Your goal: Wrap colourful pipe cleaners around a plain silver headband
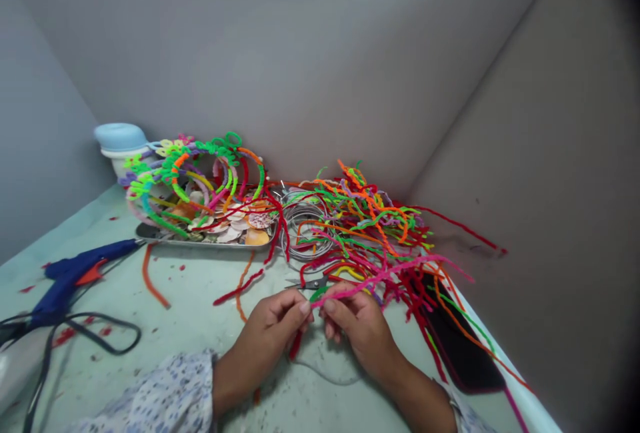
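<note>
A pink pipe cleaner runs between my two hands, its long free end rising to the right. My left hand pinches its near end between thumb and fingers. Closed on the same pipe cleaner a little farther along is my right hand. A bit of green shows just behind the fingertips; what it belongs to is partly hidden. Scissors lie on the table beyond my hands. Below my fingers a short red pipe cleaner and a thin grey wire loop hang or rest.
Colourful headbands stand on a metal tray of round pieces. A blue glue gun with its cord lies left. Tangled pipe cleaners and coiled wire fill the back right. A phone and a blue-lidded cup are at the sides.
</note>
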{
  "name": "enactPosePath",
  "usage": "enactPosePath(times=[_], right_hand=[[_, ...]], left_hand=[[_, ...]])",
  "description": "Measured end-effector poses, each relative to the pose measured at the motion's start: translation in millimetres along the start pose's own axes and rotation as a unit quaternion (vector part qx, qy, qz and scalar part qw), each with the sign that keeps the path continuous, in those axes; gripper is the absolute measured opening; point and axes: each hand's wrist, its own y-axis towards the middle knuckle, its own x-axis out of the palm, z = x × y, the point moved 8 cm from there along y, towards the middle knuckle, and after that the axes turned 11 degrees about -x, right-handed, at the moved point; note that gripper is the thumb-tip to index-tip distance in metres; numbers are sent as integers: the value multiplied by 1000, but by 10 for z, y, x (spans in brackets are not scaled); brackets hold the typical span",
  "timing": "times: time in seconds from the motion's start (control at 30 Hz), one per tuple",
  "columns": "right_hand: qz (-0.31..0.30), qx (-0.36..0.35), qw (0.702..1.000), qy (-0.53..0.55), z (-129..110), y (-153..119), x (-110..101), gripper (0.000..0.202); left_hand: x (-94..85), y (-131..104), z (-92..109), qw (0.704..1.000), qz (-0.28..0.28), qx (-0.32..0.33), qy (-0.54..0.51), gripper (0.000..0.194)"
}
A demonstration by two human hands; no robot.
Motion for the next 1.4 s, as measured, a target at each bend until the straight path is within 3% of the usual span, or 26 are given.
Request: enactPosePath(times=[0.27,0.43,0.53,0.7,0.83,1.13,1.4], right_hand=[[-42,-36,998,-28,-73,-27,59,18],[-46,-60,997,-5,-114,-49,83,15],[-37,-60,997,-8,-112,-44,52,15],[1,-22,1000,-19,-73,-22,-29,22],[-9,-17,1000,-19,-95,-28,7,24],[-29,-4,999,-16,-42,-35,35,24],[-27,8,1000,4,-19,-22,49,23]], left_hand=[[48,6,-80,990,-38,-77,-115,28],[179,-25,-44,958,-119,-115,-235,28],[211,-28,-54,949,-143,-122,-253,27],[30,-5,17,989,-56,-30,-133,19],[-26,-54,100,999,-4,28,-25,21],[-117,-171,320,971,119,153,140,6],[-133,-170,318,967,123,161,156,6]])
